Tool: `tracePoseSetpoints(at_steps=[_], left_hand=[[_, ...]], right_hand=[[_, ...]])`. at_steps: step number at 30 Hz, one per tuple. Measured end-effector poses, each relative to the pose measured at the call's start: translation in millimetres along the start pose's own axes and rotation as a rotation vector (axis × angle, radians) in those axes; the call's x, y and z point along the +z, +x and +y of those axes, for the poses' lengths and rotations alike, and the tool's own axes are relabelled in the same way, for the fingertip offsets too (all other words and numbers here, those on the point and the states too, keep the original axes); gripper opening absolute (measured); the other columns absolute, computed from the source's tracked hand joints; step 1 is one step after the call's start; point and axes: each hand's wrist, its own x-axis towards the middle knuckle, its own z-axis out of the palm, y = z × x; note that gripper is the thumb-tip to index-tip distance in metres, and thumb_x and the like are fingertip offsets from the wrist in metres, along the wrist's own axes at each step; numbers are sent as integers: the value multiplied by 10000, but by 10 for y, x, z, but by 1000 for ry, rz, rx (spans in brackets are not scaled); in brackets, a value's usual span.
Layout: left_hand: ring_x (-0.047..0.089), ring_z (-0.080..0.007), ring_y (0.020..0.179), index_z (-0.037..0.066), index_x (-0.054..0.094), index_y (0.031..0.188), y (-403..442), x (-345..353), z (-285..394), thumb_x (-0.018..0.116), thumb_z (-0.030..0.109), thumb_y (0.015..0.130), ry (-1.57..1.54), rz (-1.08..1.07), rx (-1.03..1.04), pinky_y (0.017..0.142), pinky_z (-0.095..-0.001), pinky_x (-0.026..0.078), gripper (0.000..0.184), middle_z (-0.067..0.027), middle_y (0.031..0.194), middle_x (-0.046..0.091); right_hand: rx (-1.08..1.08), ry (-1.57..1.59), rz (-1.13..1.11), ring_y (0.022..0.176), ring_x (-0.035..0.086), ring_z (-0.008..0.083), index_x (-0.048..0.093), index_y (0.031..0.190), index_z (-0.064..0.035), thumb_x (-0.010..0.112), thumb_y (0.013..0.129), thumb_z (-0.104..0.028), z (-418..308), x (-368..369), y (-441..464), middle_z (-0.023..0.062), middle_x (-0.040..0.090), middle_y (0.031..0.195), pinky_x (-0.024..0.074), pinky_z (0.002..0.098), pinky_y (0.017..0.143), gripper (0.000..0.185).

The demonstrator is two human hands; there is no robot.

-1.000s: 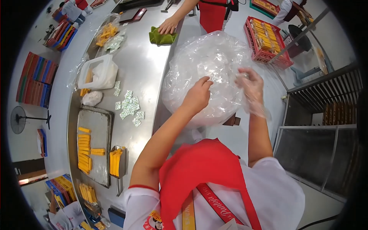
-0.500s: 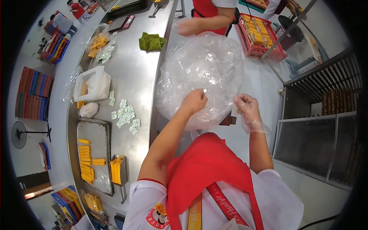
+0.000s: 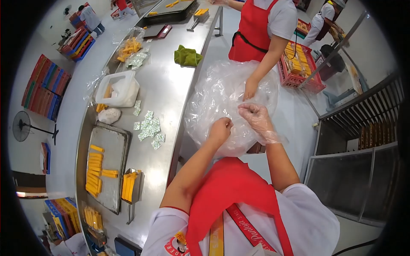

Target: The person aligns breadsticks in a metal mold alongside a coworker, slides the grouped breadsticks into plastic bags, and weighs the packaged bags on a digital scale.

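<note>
A big, crumpled clear plastic bag (image 3: 213, 91) bulges in front of me, beside the steel table. My bare left hand (image 3: 221, 131) is closed over its near side, and what its fingers hold, if anything, is hidden. To the right, my right hand (image 3: 258, 119) wears a clear plastic glove, its fingers pinched together above the bag; I cannot make out anything between them. Another person's hand (image 3: 250, 90) reaches down onto the bag just beyond my gloved fingers.
On the steel table (image 3: 164, 91) lie small printed packets (image 3: 149, 126), a green cloth (image 3: 187, 56), a white tub (image 3: 124, 90) and a tray (image 3: 112, 143) with yellow sticks (image 3: 94, 173). A metal scoop (image 3: 130, 186) holds more sticks. A red crate (image 3: 314, 83) and a rack (image 3: 341, 179) stand right.
My gloved right hand has moved left over the bag. A white bit at my left fingertips no longer shows. The co-worker's arm now reaches down to the bag, and the view has shifted.
</note>
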Motion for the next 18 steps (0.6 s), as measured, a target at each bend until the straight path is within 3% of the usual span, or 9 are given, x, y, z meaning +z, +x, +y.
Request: tracePoseSetpoints(at_steps=[1,3,4,6,7,9,12,17,18], left_hand=[[651,-407,1000,64,710,1047,-39,-51,102,651,162,887,2,1,12,895,-437,499,197,-201,1108,688],[672,-385,900,18,653,1002,-111,-145,350,642,128,912,-26,342,297,843,-447,523,143,-187,923,697],[672,-385,900,18,653,1002,-102,-211,487,642,128,912,-27,339,310,843,-447,523,143,-187,923,697],[692,-322,855,8,602,1009,-67,-372,750,598,166,987,-269,650,420,801,-397,540,160,-148,911,709],[692,-322,855,8,602,1009,-60,-479,865,598,166,987,-268,651,425,801,-397,540,160,-148,911,709],[690,-231,833,16,575,1043,-49,-730,1044,547,178,1033,-597,289,414,779,-339,546,164,-109,897,708],[679,-174,902,31,523,1097,-31,-1042,1263,495,171,1060,-619,92,401,768,-279,559,147,-93,1006,691],[623,-170,1091,18,541,1225,-42,-1441,1080,567,144,1026,-742,301,523,927,-303,515,236,-88,1151,659],[603,-168,1130,16,548,1255,-117,-1516,932,609,128,999,-733,273,447,959,-310,495,286,-85,1188,648]], right_hand=[[-48,-13,23,748,545,63,710,1123,-3,759,861,-153,52,-98,22,-24,632,841,466,248,695,306],[-34,-69,68,749,545,66,689,1175,-4,768,850,-154,126,-326,53,-11,633,857,463,246,694,366],[-12,-123,99,749,546,69,668,1226,-6,777,838,-155,121,-419,58,3,634,873,459,244,693,429],[9,-167,45,750,547,72,661,1243,-7,784,829,-161,81,-559,43,11,632,874,460,247,689,459],[41,-211,-18,750,549,75,653,1260,-7,792,820,-167,13,-576,21,19,631,876,461,250,685,488],[-41,-266,-121,735,548,79,653,1253,2,797,815,-174,-208,-487,21,9,629,851,461,252,674,493],[-136,-262,-271,695,534,75,657,1236,10,800,817,-198,-178,-232,178,-8,624,791,449,244,639,490],[46,33,-128,579,478,44,685,1114,-17,750,876,-239,-476,-133,255,-46,563,641,388,233,548,332],[93,387,-158,534,458,44,678,1049,-44,717,906,-248,-332,-241,390,-53,525,604,370,238,515,253]])
